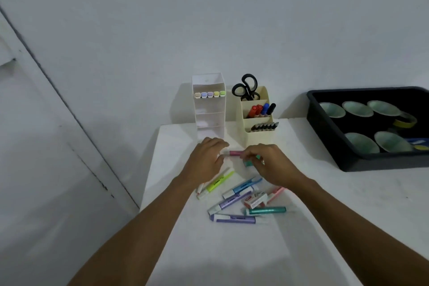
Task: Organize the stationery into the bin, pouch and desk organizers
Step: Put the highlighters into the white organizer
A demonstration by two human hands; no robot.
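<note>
surface [301, 227]: white, matte, set against a pale grey wall | far left corner: white tiered organizer [210, 109], cream organizer [257, 123] beside it | right edge: black plastic bin [329, 137] | near left edge: loose highlighters [239, 197] in a heap | pink highlighter [235, 153]: held just past them, pinched by right hand [271, 165]; left hand [205, 160] has curled fingers at its other end, grip unclear

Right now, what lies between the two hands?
In the head view, a pink highlighter spans the gap, left hand and right hand pinching its ends.
</note>
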